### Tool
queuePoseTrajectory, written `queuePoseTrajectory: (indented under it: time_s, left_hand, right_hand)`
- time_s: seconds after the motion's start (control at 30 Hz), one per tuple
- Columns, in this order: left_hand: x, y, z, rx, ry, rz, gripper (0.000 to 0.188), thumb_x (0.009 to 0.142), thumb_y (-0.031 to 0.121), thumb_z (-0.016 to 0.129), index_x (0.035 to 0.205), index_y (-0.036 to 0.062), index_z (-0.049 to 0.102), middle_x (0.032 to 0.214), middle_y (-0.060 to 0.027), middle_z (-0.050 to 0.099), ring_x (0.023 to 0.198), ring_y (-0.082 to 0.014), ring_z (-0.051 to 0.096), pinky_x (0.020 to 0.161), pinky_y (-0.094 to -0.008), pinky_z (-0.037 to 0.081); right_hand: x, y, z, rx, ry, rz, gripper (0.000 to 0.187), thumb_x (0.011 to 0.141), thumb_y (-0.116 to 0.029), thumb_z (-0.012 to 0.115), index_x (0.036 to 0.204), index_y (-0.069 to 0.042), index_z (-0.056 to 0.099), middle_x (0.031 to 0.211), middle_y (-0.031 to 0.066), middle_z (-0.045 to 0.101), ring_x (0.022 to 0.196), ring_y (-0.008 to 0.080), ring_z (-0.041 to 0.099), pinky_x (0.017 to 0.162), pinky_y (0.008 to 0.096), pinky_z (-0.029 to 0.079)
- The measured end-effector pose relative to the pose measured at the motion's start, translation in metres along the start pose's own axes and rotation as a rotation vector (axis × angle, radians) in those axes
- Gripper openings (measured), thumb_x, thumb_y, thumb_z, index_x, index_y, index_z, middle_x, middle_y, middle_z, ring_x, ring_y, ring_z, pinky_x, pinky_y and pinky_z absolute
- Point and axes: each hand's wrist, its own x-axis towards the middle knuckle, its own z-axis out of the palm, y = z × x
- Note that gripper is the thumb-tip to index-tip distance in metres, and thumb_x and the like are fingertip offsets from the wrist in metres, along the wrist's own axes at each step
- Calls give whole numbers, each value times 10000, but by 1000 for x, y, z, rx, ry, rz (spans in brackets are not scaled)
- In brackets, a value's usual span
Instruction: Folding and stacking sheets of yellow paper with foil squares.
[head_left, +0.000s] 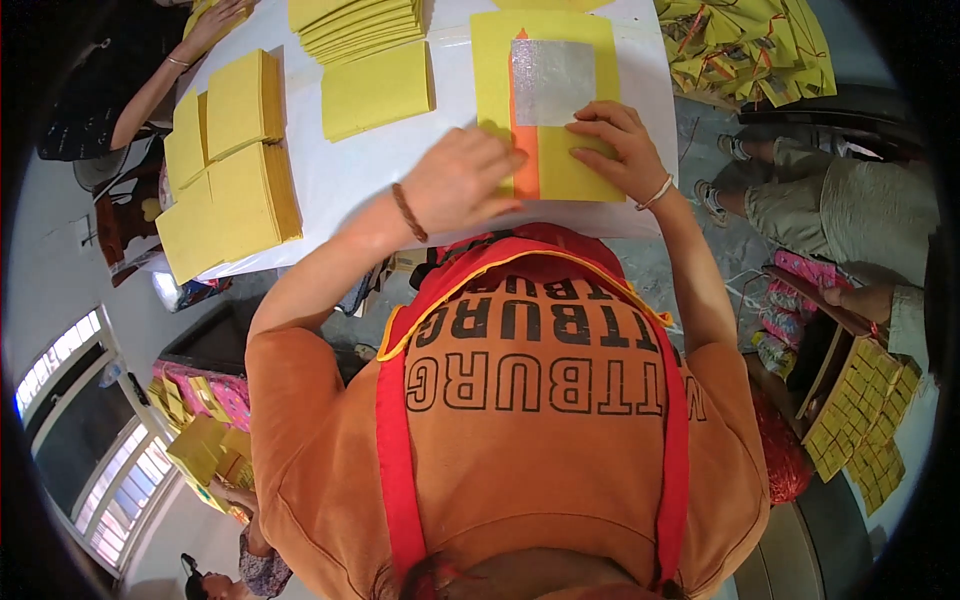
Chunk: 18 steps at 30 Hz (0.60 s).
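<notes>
A yellow paper sheet [487,60] lies at the front edge of the table before me. On it are an orange paper strip [526,165], running lengthwise, and a silvery foil square [553,80] that partly covers the strip. My left hand [465,180] is over the sheet's lower left, fingertips at the orange strip, thumb apart from the slightly blurred fingers. Bent and spread, the fingers of my right hand [622,155] rest by the foil's lower right corner and on the yellow paper. Neither hand visibly grips anything.
Stacks of yellow paper [245,110] stand on the left of the white table [350,180]. Another yellow stack [375,90] is at the back. Bundled yellow papers [745,50] lie beyond the right edge. A co-worker's arm [165,85] reaches in at far left; another person [840,205] is at right.
</notes>
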Motion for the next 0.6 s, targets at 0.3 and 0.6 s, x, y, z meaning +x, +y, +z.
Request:
queuePoseTrajectory:
  time_s: [0.3, 0.6]
  left_hand:
    - [7, -10, 6, -252, -92, -80, 170, 794, 142, 622, 926, 36, 630, 798, -94, 611, 704, -237, 581, 632, -325, 478]
    - [11, -26, 2, -727, -240, -581, 179, 811, 167, 604, 864, 5, 658, 673, -55, 623, 598, -92, 530, 564, -259, 435]
  right_hand:
    - [-8, 24, 0, 542, -25, 180, 285, 925, -252, 440, 954, -56, 645, 1071, 56, 608, 1159, 231, 430, 1001, 343, 309]
    - [-8, 26, 2, 629, -7, 201, 486, 970, -328, 275, 948, -19, 649, 1045, 83, 620, 1205, 247, 381, 1034, 359, 264]
